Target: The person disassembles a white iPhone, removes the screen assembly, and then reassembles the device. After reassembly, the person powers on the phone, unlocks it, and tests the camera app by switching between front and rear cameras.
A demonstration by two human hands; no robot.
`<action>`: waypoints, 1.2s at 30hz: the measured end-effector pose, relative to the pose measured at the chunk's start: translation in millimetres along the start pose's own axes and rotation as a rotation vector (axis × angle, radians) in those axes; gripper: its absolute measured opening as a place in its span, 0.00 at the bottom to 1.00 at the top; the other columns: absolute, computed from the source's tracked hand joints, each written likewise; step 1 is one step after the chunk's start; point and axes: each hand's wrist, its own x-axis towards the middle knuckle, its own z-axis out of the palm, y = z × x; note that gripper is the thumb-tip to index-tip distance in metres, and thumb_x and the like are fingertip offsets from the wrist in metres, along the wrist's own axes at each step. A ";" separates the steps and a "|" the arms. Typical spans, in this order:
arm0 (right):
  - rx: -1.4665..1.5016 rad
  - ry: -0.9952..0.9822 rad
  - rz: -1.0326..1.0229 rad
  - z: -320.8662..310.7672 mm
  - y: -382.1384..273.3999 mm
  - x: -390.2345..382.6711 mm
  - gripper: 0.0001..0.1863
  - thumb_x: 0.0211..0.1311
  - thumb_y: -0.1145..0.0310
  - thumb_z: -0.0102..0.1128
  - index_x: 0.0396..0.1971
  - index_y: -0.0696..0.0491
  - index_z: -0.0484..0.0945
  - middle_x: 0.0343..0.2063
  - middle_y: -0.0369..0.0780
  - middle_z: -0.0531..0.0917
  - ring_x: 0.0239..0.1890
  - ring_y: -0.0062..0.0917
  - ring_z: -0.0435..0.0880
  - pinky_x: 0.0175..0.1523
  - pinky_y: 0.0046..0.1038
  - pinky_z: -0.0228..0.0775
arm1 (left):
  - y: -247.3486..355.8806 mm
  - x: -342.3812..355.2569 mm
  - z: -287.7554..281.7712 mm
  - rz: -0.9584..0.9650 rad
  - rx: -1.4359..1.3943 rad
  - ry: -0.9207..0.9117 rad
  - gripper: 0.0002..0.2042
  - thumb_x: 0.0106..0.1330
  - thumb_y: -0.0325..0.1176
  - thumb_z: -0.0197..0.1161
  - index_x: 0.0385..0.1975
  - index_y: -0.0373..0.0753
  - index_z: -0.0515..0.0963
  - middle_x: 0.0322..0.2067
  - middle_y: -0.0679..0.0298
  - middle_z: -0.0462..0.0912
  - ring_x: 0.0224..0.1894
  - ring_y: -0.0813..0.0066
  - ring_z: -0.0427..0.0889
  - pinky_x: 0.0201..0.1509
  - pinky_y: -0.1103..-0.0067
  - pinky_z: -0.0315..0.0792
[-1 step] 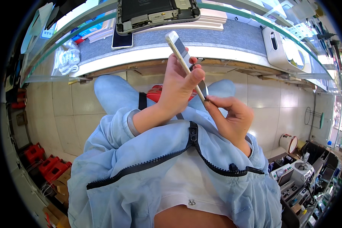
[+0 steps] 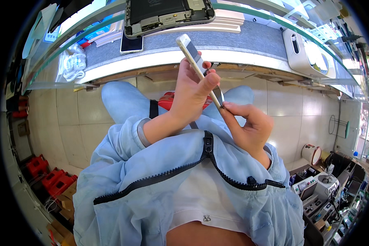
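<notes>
Between the seated person's lap and the near edge of the bench [image 2: 250, 60], a pale phone [image 2: 194, 53] is held up in the air, tilted so that its far end leans left and its near end points down to the right. Its sides are gripped by the left hand [image 2: 192, 88], with the thumb laid along the near side and fingers wrapped from behind. At the phone's near end, a small dark piece is pinched between thumb and forefinger of the right hand [image 2: 252, 125], which is otherwise closed in loosely; whether that piece belongs to the phone or to a thin tool cannot be told.

By appearance, the step in hand is fine work at this near end, the phone being steadied by one hand and worked on by the other. A firm left grip and a light, exact pinch seem to be called for by the next move, since the phone is rested on nothing.

On the bench, a second phone [image 2: 132, 44] with a dark screen is laid to the far left of the hands, and bagged white cables [image 2: 74, 61] are placed farther left. At the far side, an opened phone [image 2: 168, 18] is seen with its parts bared.
</notes>
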 end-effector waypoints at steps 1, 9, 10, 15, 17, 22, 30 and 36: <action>-0.040 0.015 -0.063 1.6 -0.4 1.7 0.06 0.41 0.77 0.68 0.23 0.56 0.80 0.20 0.38 0.82 0.24 0.25 0.83 0.28 0.20 0.73 | -0.5 1.3 -1.1 0.001 0.000 0.015 0.40 0.48 0.42 0.71 0.55 0.38 0.51 0.40 0.64 0.63 0.38 0.82 0.69 0.42 0.81 0.70; -0.394 -0.032 -0.309 21.6 19.8 -6.9 0.09 0.38 0.80 0.66 0.23 0.53 0.80 0.20 0.38 0.80 0.26 0.28 0.83 0.25 0.21 0.73 | -21.8 13.5 -25.2 -0.112 0.158 0.300 0.30 0.52 0.40 0.68 0.49 0.44 0.56 0.37 0.69 0.67 0.38 0.81 0.70 0.38 0.70 0.76; -0.430 -0.048 -0.286 22.8 21.0 -8.4 0.08 0.39 0.80 0.66 0.23 0.53 0.80 0.20 0.38 0.80 0.26 0.28 0.83 0.25 0.21 0.72 | -23.3 14.3 -26.3 -0.147 0.180 0.344 0.30 0.52 0.39 0.69 0.48 0.44 0.56 0.36 0.69 0.67 0.37 0.82 0.70 0.37 0.71 0.76; -0.254 -0.102 -0.021 16.3 23.8 -5.7 0.08 0.40 0.81 0.66 0.25 0.55 0.80 0.21 0.38 0.80 0.26 0.26 0.83 0.27 0.19 0.72 | -13.5 8.2 -16.7 -0.214 0.180 0.317 0.47 0.41 0.44 0.76 0.54 0.35 0.47 0.45 0.58 0.60 0.44 0.71 0.67 0.40 0.76 0.72; -0.077 -0.118 0.118 10.9 26.3 -3.3 0.08 0.42 0.82 0.65 0.26 0.58 0.80 0.22 0.39 0.81 0.26 0.24 0.82 0.30 0.18 0.73 | -11.8 8.1 -15.6 -0.213 0.191 0.300 0.47 0.41 0.44 0.76 0.54 0.35 0.47 0.45 0.58 0.59 0.44 0.71 0.67 0.39 0.77 0.72; 0.328 -0.060 0.421 5.3 24.3 -1.4 0.06 0.48 0.83 0.62 0.29 0.63 0.78 0.26 0.42 0.82 0.29 0.20 0.81 0.36 0.19 0.74 | -14.7 9.8 -19.4 -0.183 0.186 0.267 0.30 0.52 0.36 0.69 0.47 0.46 0.53 0.37 0.70 0.66 0.37 0.82 0.71 0.36 0.72 0.76; 0.489 -0.121 0.531 6.1 24.8 3.4 0.06 0.48 0.81 0.62 0.29 0.62 0.79 0.26 0.40 0.82 0.30 0.19 0.81 0.38 0.19 0.74 | -15.8 9.1 -24.8 -0.161 0.214 0.197 0.29 0.53 0.36 0.68 0.47 0.45 0.53 0.36 0.69 0.67 0.33 0.80 0.72 0.37 0.73 0.76; 0.440 -0.076 0.502 10.1 18.7 6.9 0.06 0.47 0.81 0.63 0.28 0.62 0.79 0.24 0.39 0.82 0.28 0.18 0.82 0.37 0.18 0.74 | -13.5 7.9 -19.7 -0.168 0.180 0.186 0.39 0.45 0.40 0.73 0.51 0.40 0.50 0.40 0.63 0.61 0.40 0.76 0.68 0.40 0.77 0.72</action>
